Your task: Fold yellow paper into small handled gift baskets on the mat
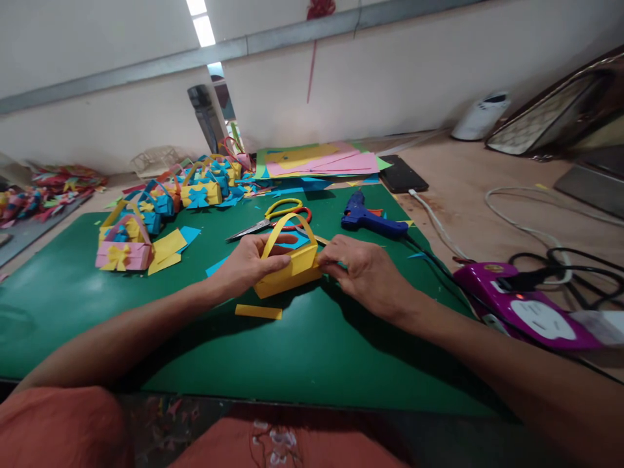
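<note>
A yellow paper basket (288,278) with an arched strip handle sits on the green mat (205,351) in front of me. My left hand (248,263) grips its left side, thumb on the front wall and fingers behind. At the right end, my right hand (358,270) pinches the basket's edge between thumb and fingers; the exact spot is partly hidden. A small yellow paper strip (258,312) lies just in front of the basket. Behind it rest scissors (267,222) with yellow and red handles, partly covered by the basket's handle. Blue paper shows beneath the arch.
A blue glue gun (368,218) lies behind my right hand, its cord running to a purple power strip (526,309). Finished paper baskets (124,250) and loose yellow sheets (166,250) sit at left. Coloured paper (316,162) and a phone (403,174) are at the back.
</note>
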{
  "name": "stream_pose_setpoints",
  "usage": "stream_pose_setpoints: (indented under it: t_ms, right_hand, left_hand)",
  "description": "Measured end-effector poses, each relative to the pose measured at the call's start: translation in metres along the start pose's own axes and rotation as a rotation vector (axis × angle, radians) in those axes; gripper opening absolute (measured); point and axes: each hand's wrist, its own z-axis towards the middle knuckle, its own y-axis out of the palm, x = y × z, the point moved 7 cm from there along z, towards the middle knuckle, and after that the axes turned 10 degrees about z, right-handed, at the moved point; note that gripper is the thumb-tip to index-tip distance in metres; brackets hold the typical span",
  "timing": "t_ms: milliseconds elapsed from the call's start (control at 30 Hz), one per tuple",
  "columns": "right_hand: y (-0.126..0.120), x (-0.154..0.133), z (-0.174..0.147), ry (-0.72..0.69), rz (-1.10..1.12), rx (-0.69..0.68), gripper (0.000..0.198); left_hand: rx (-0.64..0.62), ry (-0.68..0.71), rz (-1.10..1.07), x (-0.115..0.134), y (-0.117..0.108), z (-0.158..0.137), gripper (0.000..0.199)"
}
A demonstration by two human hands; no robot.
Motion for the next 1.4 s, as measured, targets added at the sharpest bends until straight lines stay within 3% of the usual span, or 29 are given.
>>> stream_pose_setpoints:
  t_ms: [267,467,633,767,967,1167,1233,1400]
  right_hand:
    - [0.002,-0.012,-0.002,-0.106,-0.148,-0.039,0.023]
    - [0.007,-0.016,-0.007,-0.054,-0.189,-0.034,0.023]
    - [0.009,-0.018,-0.009,-0.025,-0.187,-0.054,0.024]
    - [0.013,-0.015,-0.009,0.025,-0.19,-0.088,0.019]
    - [0.009,-0.01,-0.008,0.094,-0.132,-0.022,0.015]
    - [0.006,-0.004,-0.004,0.14,0.221,0.007,0.026]
    - [0.012,0.003,-0.003,0.251,0.426,-0.033,0.024]
    - [0.032,0.015,-0.009,0.646,1.051,-0.072,0.011]
  left_hand:
    - [0.001,-0.043,-0.069,-0.006,-0.002,0.004,0.04]
    - [0.026,-0.001,-0.013,-0.004,-0.001,0.0,0.041]
    - [-0.047,-0.023,-0.046,0.001,0.008,-0.004,0.059]
    - [0.01,-0.083,0.004,0.0,0.006,-0.006,0.046]
    - [-0.014,-0.145,-0.169,-0.009,0.007,-0.004,0.038]
    - [-0.147,-0.035,-0.141,-0.004,0.013,-0.004,0.054]
    - [-0.171,-0.031,-0.137,-0.003,0.015,-0.005,0.052]
    - [-0.094,-0.098,-0.218,-0.01,0.012,-0.002,0.043]
